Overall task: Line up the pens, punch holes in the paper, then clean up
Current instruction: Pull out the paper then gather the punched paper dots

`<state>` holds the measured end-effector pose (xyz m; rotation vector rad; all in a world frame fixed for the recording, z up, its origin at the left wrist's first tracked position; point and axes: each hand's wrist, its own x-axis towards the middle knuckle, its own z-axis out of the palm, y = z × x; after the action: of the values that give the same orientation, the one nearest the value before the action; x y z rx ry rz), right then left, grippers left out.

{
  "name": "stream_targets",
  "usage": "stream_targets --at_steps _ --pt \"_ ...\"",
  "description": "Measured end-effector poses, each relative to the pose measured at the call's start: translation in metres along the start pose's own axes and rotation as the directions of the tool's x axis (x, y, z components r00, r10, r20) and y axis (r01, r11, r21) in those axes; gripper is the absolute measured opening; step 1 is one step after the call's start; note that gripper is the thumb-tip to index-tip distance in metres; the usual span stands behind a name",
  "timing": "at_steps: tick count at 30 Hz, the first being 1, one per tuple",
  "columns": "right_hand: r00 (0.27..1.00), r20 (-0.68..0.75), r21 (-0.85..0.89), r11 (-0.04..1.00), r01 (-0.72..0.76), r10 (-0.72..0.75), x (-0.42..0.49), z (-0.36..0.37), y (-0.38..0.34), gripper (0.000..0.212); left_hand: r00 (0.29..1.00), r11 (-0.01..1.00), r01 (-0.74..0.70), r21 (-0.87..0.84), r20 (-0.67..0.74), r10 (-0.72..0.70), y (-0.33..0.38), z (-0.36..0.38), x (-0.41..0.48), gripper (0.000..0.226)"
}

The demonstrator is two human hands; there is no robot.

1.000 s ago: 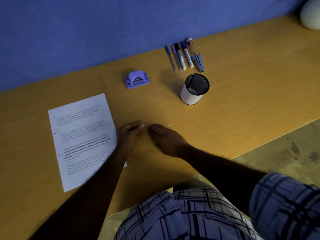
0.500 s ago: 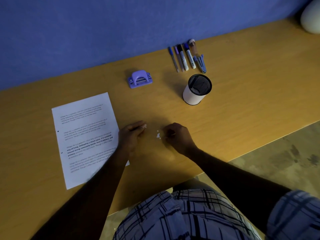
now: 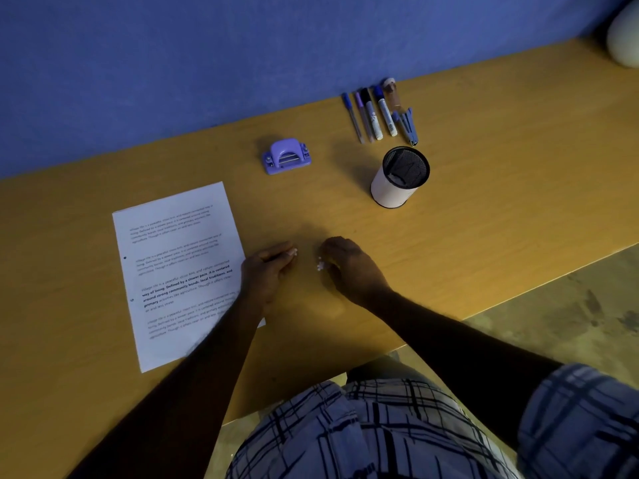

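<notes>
A printed sheet of paper (image 3: 179, 250) lies flat at the left of the wooden desk (image 3: 501, 188), with two punched holes near its left edge. The purple hole punch (image 3: 286, 156) sits behind it. Several pens and markers (image 3: 378, 114) lie side by side in a row near the blue wall. My left hand (image 3: 268, 271) rests on the desk at the paper's right edge, fingers fairly straight. My right hand (image 3: 349, 267) is curled a little to its right. Small white paper bits (image 3: 321, 266) show at its fingertips, and it appears to pinch them.
A white pen cup with a black mesh inside (image 3: 397, 188) stands upright in front of the pens. A pale round object (image 3: 626, 39) sits at the far right corner. The desk's front edge runs diagonally at the right, with floor beyond.
My right hand went from lying flat to curled, gathering white paper bits that now sit at its fingertips. My left hand has stayed in place.
</notes>
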<state>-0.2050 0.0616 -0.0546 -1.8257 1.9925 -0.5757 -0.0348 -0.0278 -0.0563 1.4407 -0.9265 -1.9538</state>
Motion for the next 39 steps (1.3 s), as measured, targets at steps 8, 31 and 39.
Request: stream_targets --at_steps 8,31,39 --pt "0.945 0.262 -0.285 0.919 0.271 -0.198 -0.007 0.011 -0.007 0.035 1.000 0.999 -0.001 0.033 -0.021 0.001 0.007 0.003 -0.007 0.021" --pt "0.827 0.134 0.611 0.611 -0.503 0.546 0.009 -0.004 -0.001 0.009 0.999 0.999 0.028 -0.032 0.022 -0.028 0.016 0.017 -0.007 0.019" --pt "0.751 0.502 0.832 -0.478 -0.282 0.430 0.012 -0.051 0.001 0.014 0.986 0.980 0.084 -0.180 0.154 -0.057 0.020 0.058 -0.003 0.022"
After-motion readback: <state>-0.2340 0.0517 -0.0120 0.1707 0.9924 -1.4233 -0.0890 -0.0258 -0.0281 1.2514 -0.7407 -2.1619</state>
